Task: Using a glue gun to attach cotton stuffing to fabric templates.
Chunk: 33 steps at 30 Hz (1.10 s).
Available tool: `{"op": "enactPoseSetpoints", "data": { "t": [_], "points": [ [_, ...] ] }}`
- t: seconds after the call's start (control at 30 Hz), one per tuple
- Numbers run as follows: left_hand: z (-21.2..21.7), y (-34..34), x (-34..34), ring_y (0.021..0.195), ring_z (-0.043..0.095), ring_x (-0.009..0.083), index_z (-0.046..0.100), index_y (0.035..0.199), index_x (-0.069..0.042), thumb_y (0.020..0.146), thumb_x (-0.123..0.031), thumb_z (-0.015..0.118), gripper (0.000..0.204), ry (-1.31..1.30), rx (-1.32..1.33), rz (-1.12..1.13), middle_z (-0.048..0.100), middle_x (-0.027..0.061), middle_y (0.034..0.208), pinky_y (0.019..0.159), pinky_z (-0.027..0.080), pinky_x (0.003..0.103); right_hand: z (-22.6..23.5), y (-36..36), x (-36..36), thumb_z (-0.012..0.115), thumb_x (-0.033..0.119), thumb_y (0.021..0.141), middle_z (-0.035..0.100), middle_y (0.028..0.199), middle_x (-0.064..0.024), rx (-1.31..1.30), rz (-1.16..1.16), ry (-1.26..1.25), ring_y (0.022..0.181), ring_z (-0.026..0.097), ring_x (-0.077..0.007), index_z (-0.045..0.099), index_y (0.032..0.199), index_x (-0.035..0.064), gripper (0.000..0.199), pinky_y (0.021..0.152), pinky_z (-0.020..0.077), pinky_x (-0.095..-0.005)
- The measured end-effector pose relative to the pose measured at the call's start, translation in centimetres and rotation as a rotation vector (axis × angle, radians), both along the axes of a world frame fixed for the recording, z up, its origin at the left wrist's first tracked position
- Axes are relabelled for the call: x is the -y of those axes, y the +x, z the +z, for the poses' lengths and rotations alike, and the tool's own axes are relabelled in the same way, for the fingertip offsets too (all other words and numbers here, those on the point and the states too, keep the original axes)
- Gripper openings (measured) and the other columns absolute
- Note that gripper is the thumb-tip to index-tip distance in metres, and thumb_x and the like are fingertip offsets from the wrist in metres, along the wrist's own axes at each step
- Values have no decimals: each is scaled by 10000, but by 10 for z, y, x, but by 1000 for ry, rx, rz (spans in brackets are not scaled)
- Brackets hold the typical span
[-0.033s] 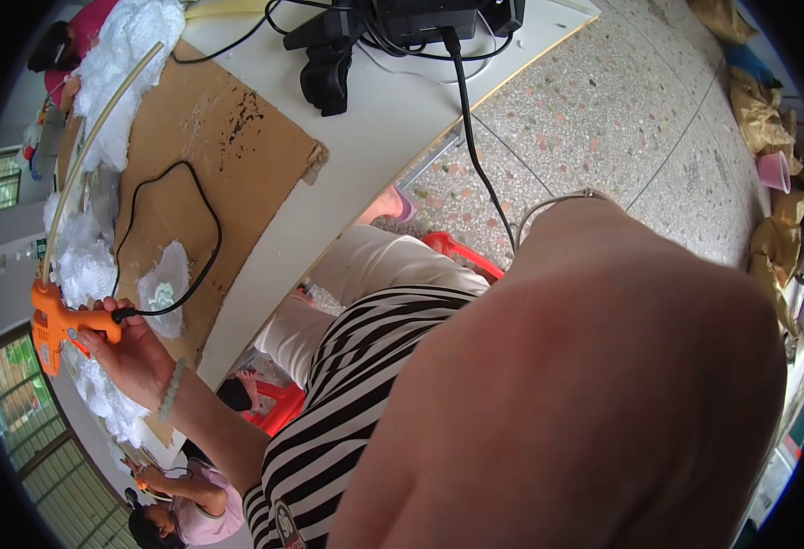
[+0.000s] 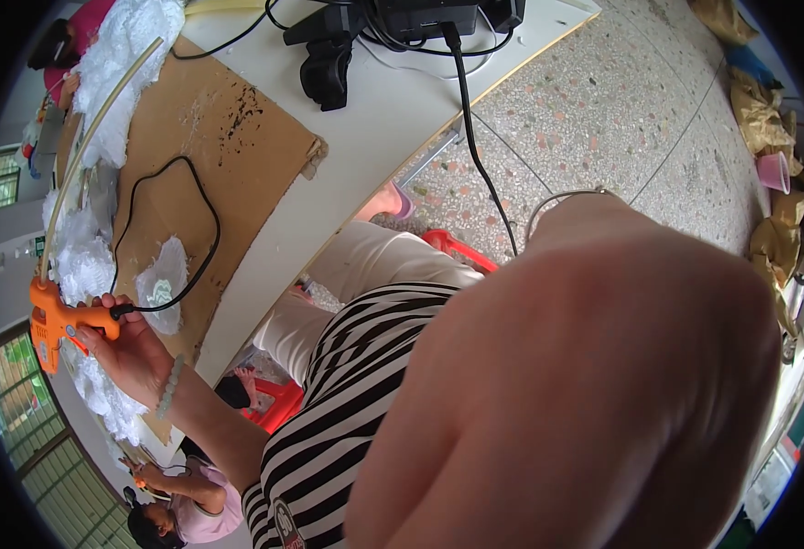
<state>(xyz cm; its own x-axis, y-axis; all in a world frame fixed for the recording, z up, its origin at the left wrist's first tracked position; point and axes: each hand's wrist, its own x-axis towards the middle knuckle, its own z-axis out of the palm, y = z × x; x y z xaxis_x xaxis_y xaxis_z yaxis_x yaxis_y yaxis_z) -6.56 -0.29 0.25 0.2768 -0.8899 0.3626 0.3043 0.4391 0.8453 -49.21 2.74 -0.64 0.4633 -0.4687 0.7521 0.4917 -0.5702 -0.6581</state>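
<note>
My left hand (image 2: 132, 352), a bead bracelet at its wrist, is closed around the handle of an orange hot glue gun (image 2: 49, 320) above the left side of the table. A long yellowish glue stick (image 2: 91, 137) sticks up out of the gun. From its handle a black cord (image 2: 214, 229) loops over a brown cardboard sheet (image 2: 228, 174). Beside the hand lies a white plastic piece (image 2: 164, 284) with a pale green print. My right hand (image 2: 585, 366) looms very large and close on the right; its fingers are out of sight, and a thin bangle shows behind it.
White crinkled plastic (image 2: 118, 110) lies along the table's far left side. A black device (image 2: 429, 23) with cables and a strap sits at the top of the white table (image 2: 356, 137). Red stools (image 2: 457, 249) stand below. Another person (image 2: 182, 508) works at lower left, one more at upper left.
My right hand has shifted slightly to the right and down. The left hand with the glue gun stays almost where it was.
</note>
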Motion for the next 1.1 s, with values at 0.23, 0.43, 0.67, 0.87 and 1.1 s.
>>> {"op": "enactPoseSetpoints", "data": {
  "t": [0.23,0.43,0.67,0.87,1.1],
  "points": [
    [-13,11,-5,926,533,255,457,1122,46,879,-218,585,381,-3,-9,-20,546,162,1003,828,466,347,-32,7,-30,662,74,750,590,730,-97,-523,-438,75,623,591,-214,627,835,24,105,542,472,-300],
    [-16,8,-17,924,568,256,485,1115,17,884,-243,577,360,0,-49,17,574,164,993,833,475,363,-168,33,-33,593,22,730,603,782,-121,-1189,-628,21,732,605,-286,644,886,50,167,652,491,-369],
    [-8,2,-29,918,588,276,496,1098,29,892,-243,566,348,-9,-22,139,581,163,1005,815,496,386,-233,66,45,588,75,721,610,894,-191,-1084,-810,28,848,594,-361,619,905,19,196,761,473,-429],
    [-9,4,-33,923,593,286,512,1077,33,906,-226,543,312,-35,-42,150,582,167,995,810,503,398,-224,63,21,548,154,815,627,932,-192,-1446,-495,153,850,616,-319,631,935,35,188,792,484,-398],
    [-15,-2,-31,865,614,291,513,1082,27,887,-222,579,324,-23,-119,136,600,157,954,792,499,420,-204,29,-91,501,111,861,600,924,-157,-1310,-176,1287,714,615,-206,539,1077,-42,267,490,509,-264]
  ]
}}
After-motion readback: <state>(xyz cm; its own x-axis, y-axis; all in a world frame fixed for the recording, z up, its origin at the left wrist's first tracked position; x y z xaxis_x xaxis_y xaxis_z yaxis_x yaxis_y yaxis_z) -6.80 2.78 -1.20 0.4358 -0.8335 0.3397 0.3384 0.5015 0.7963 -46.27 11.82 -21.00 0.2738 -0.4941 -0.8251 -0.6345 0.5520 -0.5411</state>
